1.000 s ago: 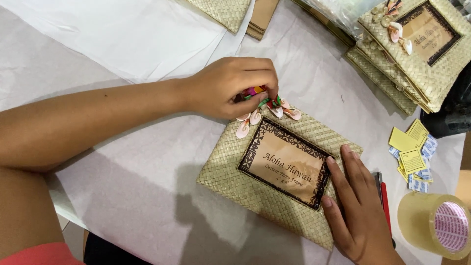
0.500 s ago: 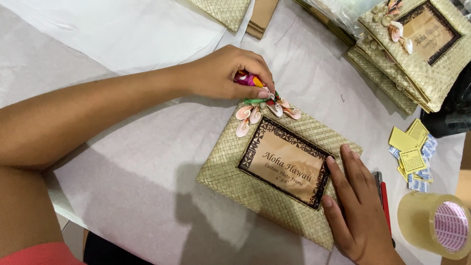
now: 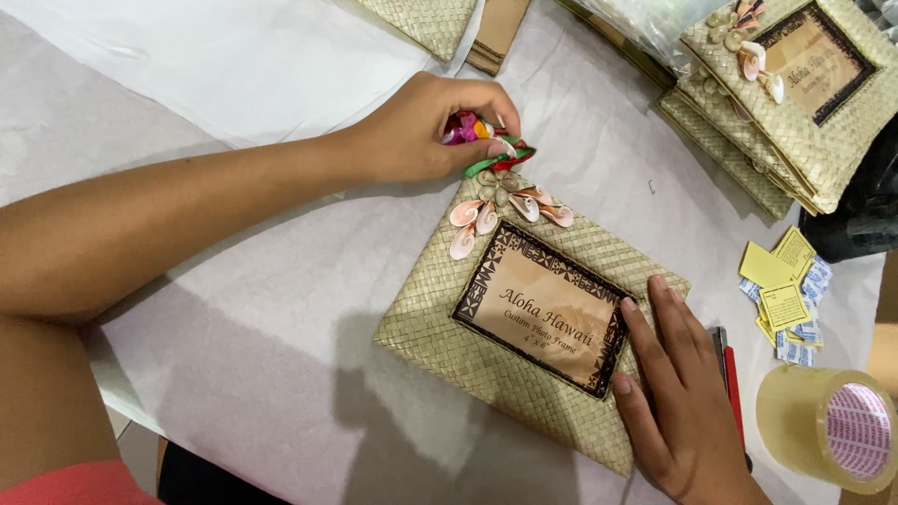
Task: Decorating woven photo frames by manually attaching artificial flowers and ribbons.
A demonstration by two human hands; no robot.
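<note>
Curled nearly closed, the left hand [image 3: 421,131] pinches a small red, green and pink flower ornament [image 3: 482,140] at the far corner of the woven straw picture frame [image 3: 524,309]. Opened flat, the right hand [image 3: 678,393] presses the frame's near-right edge. Its long axis runs diagonally from the left hand toward the right. Fingers hide much of the ornament.

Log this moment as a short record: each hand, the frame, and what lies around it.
left hand: pinches a small red, green and pink ornament at the frame's top corner
right hand: flat on the frame's lower right side
woven photo frame: flat on white paper, shells at its top corner
nearby: tape roll, yellow tags, stack of frames
</note>
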